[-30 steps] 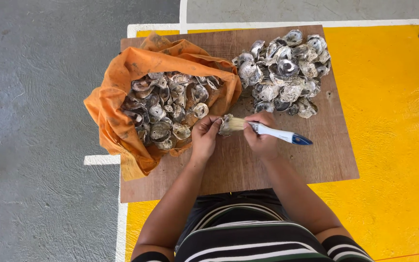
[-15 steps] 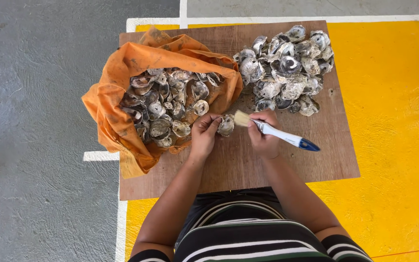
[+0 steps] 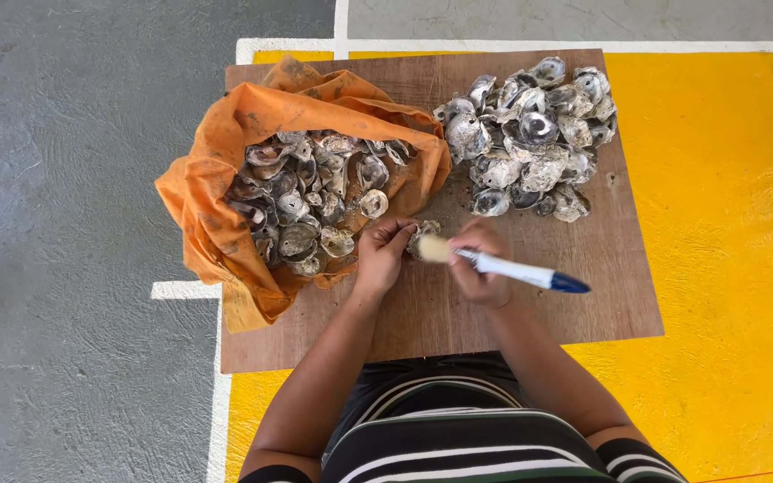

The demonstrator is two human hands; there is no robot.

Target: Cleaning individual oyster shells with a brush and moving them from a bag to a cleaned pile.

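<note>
Since the earlier frame the brush [image 3: 503, 266], clasped in the right hand [image 3: 479, 266], has tilted onto the shell [image 3: 422, 238] pinched by left hand [image 3: 383, 254], mid-frame; it probably slips if pressed hard.

place: work yard or shed | signs: grey concrete floor [image 3: 73, 224], yellow painted zone [image 3: 726, 268], white lines [image 3: 512, 45]

Orange cloth [image 3: 225, 179], grey shells [image 3: 530, 134], white-blue brush [image 3: 512, 268], yellow floor [image 3: 717, 268]
</note>
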